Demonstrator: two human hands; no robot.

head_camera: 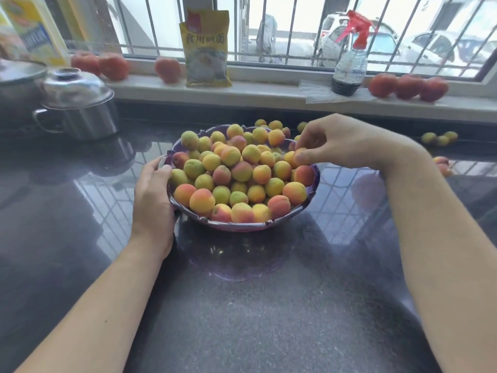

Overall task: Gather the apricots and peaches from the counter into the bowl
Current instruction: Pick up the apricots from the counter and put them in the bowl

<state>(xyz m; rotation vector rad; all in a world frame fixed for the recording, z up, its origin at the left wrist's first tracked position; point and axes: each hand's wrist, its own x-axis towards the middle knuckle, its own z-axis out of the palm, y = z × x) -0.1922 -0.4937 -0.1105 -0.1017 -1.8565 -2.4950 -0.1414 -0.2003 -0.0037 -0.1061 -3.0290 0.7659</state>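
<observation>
bowl: purple bowl (243, 226) sits mid-counter, heaped well above its rim with apricots; we judge it near capacity.
left hand: our left hand (152, 195) wraps the bowl's left edge, fingers curled over the rim beside the handle, bracing it.
right hand: our right hand (333, 142) hovers over the bowl's right side, fingertips pinching one held apricot (295, 156) just above the pile.
loose fruit: small group (277, 125) just behind the bowl, three more (441, 138) far right near the back edge, a couple (442, 165) at the right edge (partly hidden by our forearm).
risk 1: the mound is steep on the right; setting the held fruit on that slope could start a roll-off over the rim onto the counter (269, 305).
risk 2: the counter is glossy and hard, so anything that spills will likely run, possibly off the front edge.
risk 3: if the left hand lets go or nudges while we reach for the far-right three, the bowl could slide and shed its top layer.
risk 4: the larger red fruit on the sill (408, 86) look like peaches (can't confirm); if they count, we doubt they'd fit.
mitigation: place into a dip near the centre, not the edge.
</observation>
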